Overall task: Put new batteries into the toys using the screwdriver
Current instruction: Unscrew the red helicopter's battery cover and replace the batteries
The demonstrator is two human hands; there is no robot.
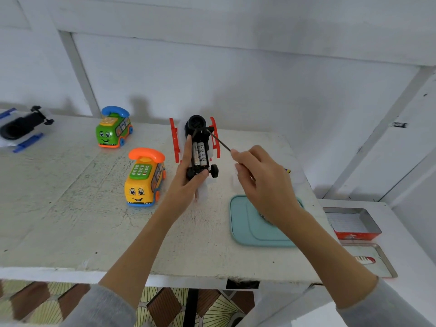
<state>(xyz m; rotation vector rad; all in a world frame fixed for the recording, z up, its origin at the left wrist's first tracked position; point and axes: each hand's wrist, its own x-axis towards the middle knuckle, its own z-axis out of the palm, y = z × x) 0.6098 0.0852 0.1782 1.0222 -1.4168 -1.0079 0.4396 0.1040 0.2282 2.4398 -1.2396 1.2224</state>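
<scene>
My left hand (187,172) grips a black and red toy vehicle (200,147) turned belly up above the table. Its battery bay is uncovered and two batteries (199,154) lie side by side in it. My right hand (257,175) pinches a thin screwdriver (218,142). The screwdriver's tip touches the toy's underside near the far end of the battery bay. A yellow bus phone toy (144,182) with an orange receiver stands left of my left hand. Farther back left stands a green bus phone toy (113,128) with a blue receiver.
A teal tray (245,223) lies under my right wrist. An open red tin (354,223) and its lid (377,258) sit on a lower surface at right. A black and blue toy vehicle (21,128) lies at the far left. The table's front edge (118,274) is near me.
</scene>
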